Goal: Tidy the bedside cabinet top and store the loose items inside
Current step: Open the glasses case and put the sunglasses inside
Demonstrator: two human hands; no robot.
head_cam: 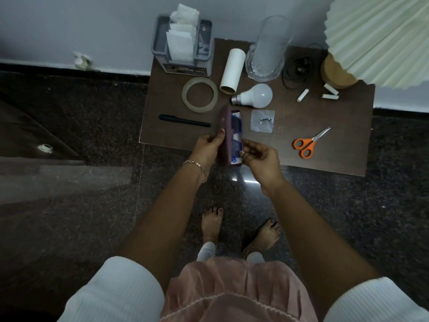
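Both hands hold a dark maroon case (pixel 226 133) above the front edge of the brown cabinet top (pixel 336 140); blue and white contents show in its open side. My left hand (pixel 209 145) grips its left face, thumb on top. My right hand (pixel 260 156) pinches its lower right edge. On the top lie a black pen (pixel 184 120), a tape ring (pixel 199 94), a white tube (pixel 232 70), a light bulb (pixel 255 96), a small clear bag with screws (pixel 262 120), orange scissors (pixel 307 141) and three small white sticks (pixel 303 95).
A grey tissue holder (pixel 160 54) stands at the back left, a clear glass cylinder (pixel 270 47) beside it, then a black cable (pixel 296 70) and a lamp with a cork base (pixel 334 73) and pleated shade (pixel 380 36). Dark stone floor (pixel 69 228) surrounds my bare feet.
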